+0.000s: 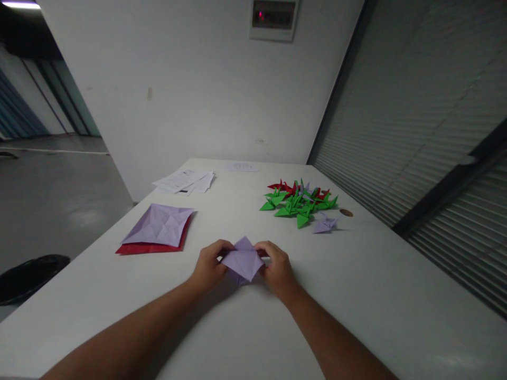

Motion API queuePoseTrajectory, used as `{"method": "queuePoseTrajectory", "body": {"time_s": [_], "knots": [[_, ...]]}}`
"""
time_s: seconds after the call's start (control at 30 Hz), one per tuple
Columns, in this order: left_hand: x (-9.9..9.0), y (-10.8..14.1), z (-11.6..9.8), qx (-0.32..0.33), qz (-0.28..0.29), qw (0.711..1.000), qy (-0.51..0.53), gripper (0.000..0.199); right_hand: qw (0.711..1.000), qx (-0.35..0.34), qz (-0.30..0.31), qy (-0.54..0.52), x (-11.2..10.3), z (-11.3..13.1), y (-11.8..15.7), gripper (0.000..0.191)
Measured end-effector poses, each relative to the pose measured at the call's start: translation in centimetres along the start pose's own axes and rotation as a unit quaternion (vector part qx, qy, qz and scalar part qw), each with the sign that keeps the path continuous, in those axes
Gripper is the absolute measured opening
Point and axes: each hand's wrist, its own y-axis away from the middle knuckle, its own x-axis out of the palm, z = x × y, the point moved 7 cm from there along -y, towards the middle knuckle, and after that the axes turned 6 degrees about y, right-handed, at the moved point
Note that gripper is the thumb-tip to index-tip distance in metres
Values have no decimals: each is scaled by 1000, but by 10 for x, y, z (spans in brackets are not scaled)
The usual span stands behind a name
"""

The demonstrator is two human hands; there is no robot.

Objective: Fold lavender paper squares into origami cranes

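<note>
Between my two hands is a partly folded piece of lilac origami paper (244, 263), a diamond-like shape with one point toward the wall and flaps spread to the sides. My left hand (213, 265) pinches its left corner. On the opposite corner, my right hand (276, 266) grips the paper between thumb and fingers. The fingertips are partly hidden behind the paper. Left of my hands lies a creased lilac sheet (160, 224) on top of red paper (148, 248). A lilac paper crane (326, 224) sits to the right, apart from my hands.
Several green paper cranes (293, 207) and red paper cranes (291, 187) are clustered at the back right, by a brown round disc (346, 212). Printed sheets (184, 180) lie at the back left. A black-lined bin (34, 277) stands beyond the table's left edge; window blinds (420, 132) border the right.
</note>
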Motion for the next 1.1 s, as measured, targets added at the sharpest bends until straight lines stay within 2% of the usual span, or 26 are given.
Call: {"method": "queuePoseTrajectory", "body": {"time_s": [0.17,0.33,0.57,0.77,1.1], "knots": [[-1,-1,6,-27,-16,999,13,20,998,42,-7,-37,3,-8,0,17],[-1,-2,9,-52,-29,997,52,17,997,35,-23,-62,1,-7,-2,11],[4,-2,10,-84,-29,991,100,13,992,59,-40,-102,2,-12,1,16],[7,0,15,-96,-41,985,140,18,986,103,-35,-124,5,-18,3,21],[8,0,16,-107,-37,983,147,20,986,110,-18,-121,9,-20,3,20]]}}
